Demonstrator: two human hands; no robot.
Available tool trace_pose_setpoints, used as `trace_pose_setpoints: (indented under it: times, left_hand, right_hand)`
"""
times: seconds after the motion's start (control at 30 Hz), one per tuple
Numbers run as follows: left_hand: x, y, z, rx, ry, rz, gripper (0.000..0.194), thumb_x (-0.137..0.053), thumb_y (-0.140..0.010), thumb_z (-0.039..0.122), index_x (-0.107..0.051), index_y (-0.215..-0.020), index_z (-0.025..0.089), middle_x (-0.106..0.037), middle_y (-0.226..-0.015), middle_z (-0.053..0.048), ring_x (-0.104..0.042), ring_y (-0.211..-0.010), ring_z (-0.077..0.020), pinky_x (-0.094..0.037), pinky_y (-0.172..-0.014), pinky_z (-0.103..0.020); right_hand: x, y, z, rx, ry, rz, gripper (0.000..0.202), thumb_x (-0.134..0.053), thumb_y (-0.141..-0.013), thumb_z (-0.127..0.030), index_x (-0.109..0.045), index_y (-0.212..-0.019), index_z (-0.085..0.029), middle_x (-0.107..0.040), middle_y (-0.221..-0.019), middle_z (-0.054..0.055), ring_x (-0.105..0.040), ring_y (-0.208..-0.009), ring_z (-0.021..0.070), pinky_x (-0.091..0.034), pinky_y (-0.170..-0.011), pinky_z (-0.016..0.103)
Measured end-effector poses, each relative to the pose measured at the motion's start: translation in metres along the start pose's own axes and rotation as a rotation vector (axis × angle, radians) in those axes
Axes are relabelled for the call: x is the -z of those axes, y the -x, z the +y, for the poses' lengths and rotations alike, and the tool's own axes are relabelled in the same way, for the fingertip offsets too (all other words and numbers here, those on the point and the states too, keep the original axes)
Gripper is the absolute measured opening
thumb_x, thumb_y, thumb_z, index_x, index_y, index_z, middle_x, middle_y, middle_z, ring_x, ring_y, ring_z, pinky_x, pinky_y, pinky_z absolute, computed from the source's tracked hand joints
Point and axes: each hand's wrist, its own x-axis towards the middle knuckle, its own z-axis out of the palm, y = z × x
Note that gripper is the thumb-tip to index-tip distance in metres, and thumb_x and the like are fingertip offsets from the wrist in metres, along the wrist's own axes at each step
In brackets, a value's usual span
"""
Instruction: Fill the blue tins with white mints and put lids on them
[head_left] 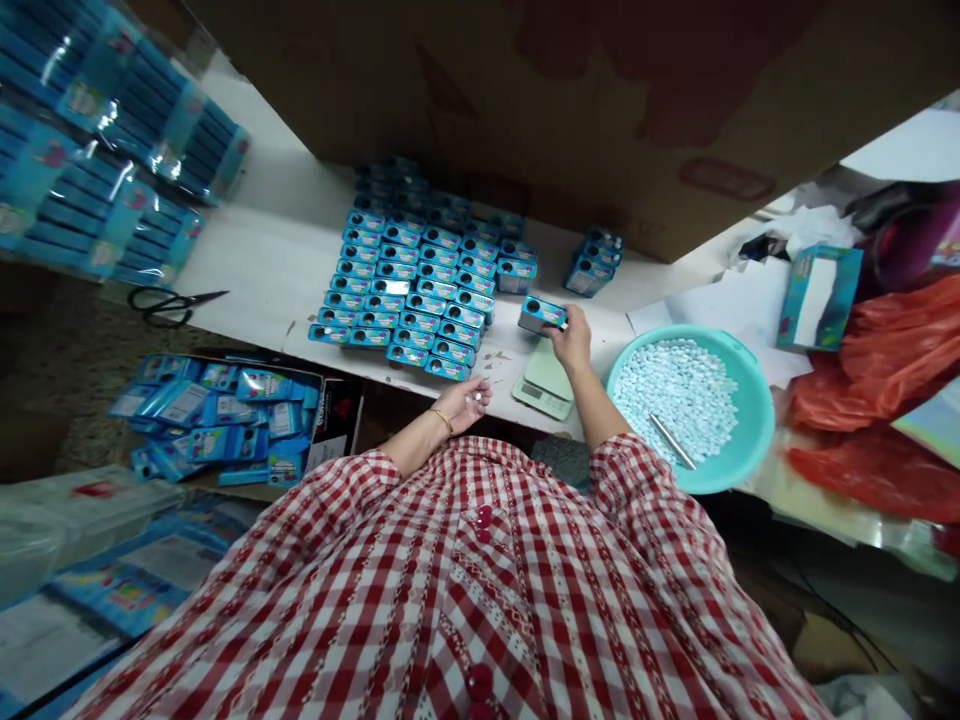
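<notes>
My right hand [573, 338] grips a small blue box [541, 313] by its right end, above the table and just behind a pale green scale [546, 380]. Palm up at the table's front edge, my left hand [466, 404] has its fingers curled around small white candies [478, 396]; how many it holds is hidden. Beyond it stand close rows of blue boxes [420, 270] with dark round openings on top. A turquoise basin [761, 400] full of pale candies [675, 385] is to the right of my right forearm, with a metal scoop-like tool [672, 440] lying in it.
A large cardboard box [480, 90] walls off the back. Black scissors [176, 305] lie at left, near wrapped blue packs [112, 130]. An open carton of blue packets [225, 420] sits below. Red plastic bags [885, 370] and a blue box [820, 298] are at right.
</notes>
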Motion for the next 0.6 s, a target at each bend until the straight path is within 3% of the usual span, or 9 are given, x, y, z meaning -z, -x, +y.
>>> trace_pose_setpoints:
  times: [0.13, 0.2, 0.27, 0.37, 0.47, 0.6]
  left_hand:
    - [0.015, 0.008, 0.005, -0.022, 0.045, 0.051, 0.027, -0.048, -0.090, 0.020, -0.057, -0.066, 0.010, -0.056, -0.059, -0.003, -0.052, -0.046, -0.0056, -0.038, -0.041, -0.013]
    - [0.023, 0.010, 0.008, -0.033, 0.061, 0.087, 0.025, -0.049, -0.089, 0.020, -0.057, -0.067, 0.010, -0.056, -0.059, -0.003, -0.053, -0.046, -0.0056, -0.039, -0.041, -0.013]
    - [0.029, 0.011, 0.011, -0.036, 0.073, 0.104, 0.023, -0.051, -0.089, 0.019, -0.058, -0.069, 0.011, -0.056, -0.059, -0.003, -0.053, -0.047, -0.0057, -0.040, -0.041, -0.013]
    - [0.035, 0.010, 0.014, -0.027, 0.077, 0.107, 0.023, -0.050, -0.089, 0.020, -0.058, -0.069, 0.011, -0.057, -0.059, -0.003, -0.053, -0.047, -0.0059, -0.041, -0.041, -0.013]
    - [0.034, 0.009, 0.017, -0.027, 0.073, 0.105, 0.023, -0.052, -0.088, 0.019, -0.058, -0.068, 0.010, -0.057, -0.060, -0.003, -0.053, -0.046, -0.0055, -0.040, -0.041, -0.013]
    - [0.030, 0.009, 0.016, -0.032, 0.079, 0.096, 0.023, -0.052, -0.088, 0.020, -0.058, -0.067, 0.010, -0.057, -0.060, -0.003, -0.053, -0.046, -0.0051, -0.040, -0.041, -0.013]
  right_hand:
    - [-0.044, -0.049, -0.028, 0.004, -0.011, 0.025, 0.040, -0.050, -0.072, -0.016, -0.054, -0.111, -0.012, -0.055, -0.111, 0.013, -0.055, -0.096, 0.0197, -0.045, -0.086, 0.030]
    - [-0.061, -0.056, -0.030, -0.010, -0.065, 0.047, 0.040, -0.049, -0.072, -0.016, -0.054, -0.112, -0.012, -0.056, -0.109, 0.012, -0.055, -0.093, 0.0190, -0.046, -0.085, 0.031]
    - [-0.064, -0.055, -0.023, 0.004, -0.114, 0.063, 0.041, -0.049, -0.074, -0.017, -0.052, -0.114, -0.013, -0.057, -0.106, 0.011, -0.055, -0.090, 0.0181, -0.047, -0.082, 0.031]
    - [-0.039, -0.056, 0.001, 0.076, -0.055, 0.125, 0.040, -0.047, -0.078, -0.021, -0.052, -0.116, -0.013, -0.057, -0.106, 0.011, -0.053, -0.091, 0.0181, -0.046, -0.082, 0.032]
    - [0.001, -0.072, 0.023, 0.071, 0.194, 0.219, 0.034, -0.043, -0.082, -0.022, -0.059, -0.112, -0.018, -0.054, -0.114, 0.013, -0.047, -0.103, 0.0227, -0.041, -0.088, 0.038]
    - [0.028, -0.097, 0.034, 0.061, 0.515, 0.134, 0.029, -0.042, -0.086, -0.021, -0.066, -0.101, -0.019, -0.051, -0.122, 0.016, -0.043, -0.108, 0.0298, -0.036, -0.084, 0.045]
